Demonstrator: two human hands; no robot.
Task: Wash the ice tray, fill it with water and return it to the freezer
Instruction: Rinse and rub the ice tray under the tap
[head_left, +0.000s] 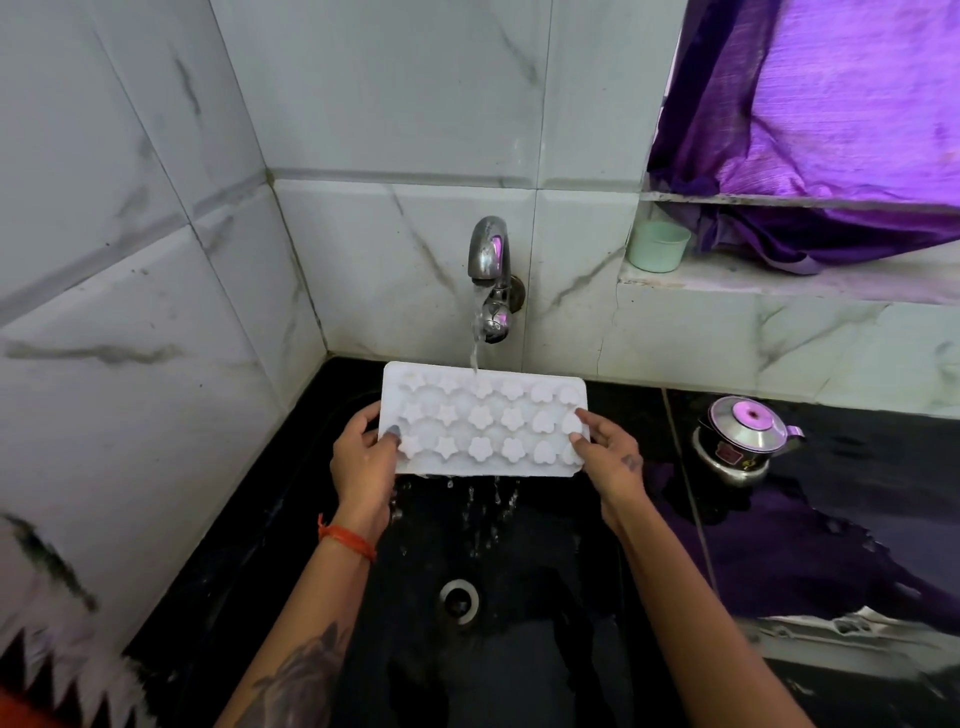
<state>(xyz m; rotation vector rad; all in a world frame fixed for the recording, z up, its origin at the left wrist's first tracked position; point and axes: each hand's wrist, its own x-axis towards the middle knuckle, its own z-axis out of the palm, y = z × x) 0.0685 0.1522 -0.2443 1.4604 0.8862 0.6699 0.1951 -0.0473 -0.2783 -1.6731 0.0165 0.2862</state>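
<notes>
- I see my left hand (363, 457) gripping the left short end of the white rectangular silicone ice tray (485, 421), thumb curled over its top.
- My right hand (608, 457) pinches the right short end, fingertips on the outermost moulds.
- Between my 2 sets of fingers, the tray hangs over the black sink (519, 649), cavities up.
- Just beyond my fingers, water from the chrome wall tap (488, 254) strikes the tray's far edge.
- Drops spill off the near edge, below my fingers.
- Past my right fingers stands a small steel lidded pot (743, 436).
</notes>
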